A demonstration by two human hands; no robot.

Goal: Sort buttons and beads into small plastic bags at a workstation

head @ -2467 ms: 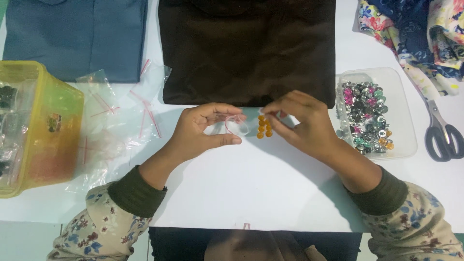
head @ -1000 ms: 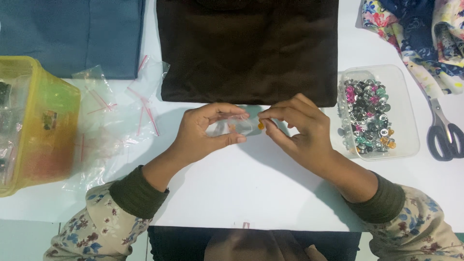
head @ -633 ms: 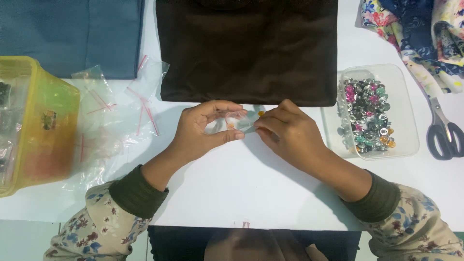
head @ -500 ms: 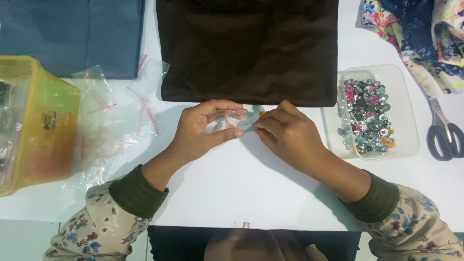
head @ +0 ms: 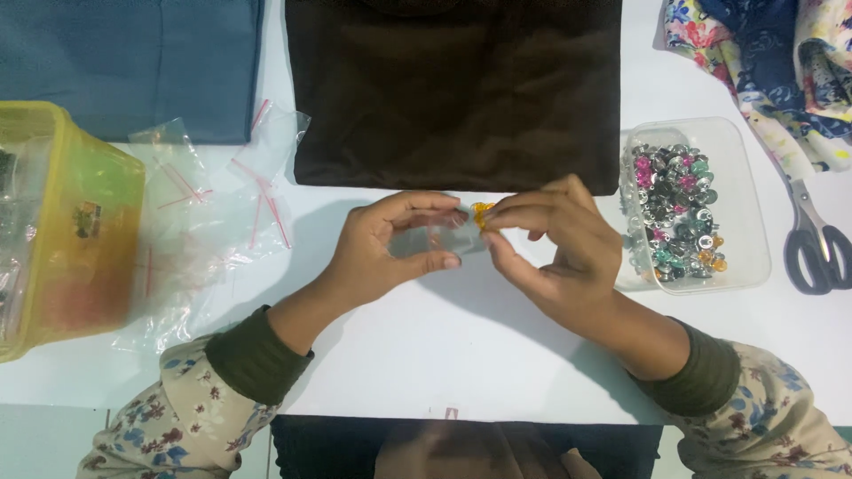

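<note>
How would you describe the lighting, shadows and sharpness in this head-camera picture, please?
Head view: bright, even light on the white table; soft shadows beneath the left hand and right hand; the dark brown cloth loses detail; the small clear bag and orange beads are too small to resolve; the bead tray is fairly sharp.

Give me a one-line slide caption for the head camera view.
Left hand holds a small clear bag while right hand pinches orange beads at it, beside a bead tray.

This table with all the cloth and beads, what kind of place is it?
Most likely a home sewing or craft table: folded brown fabric, scissors, and a clear tub of small shiny buttons or beads, while the hands handle a small clear bag.
</note>
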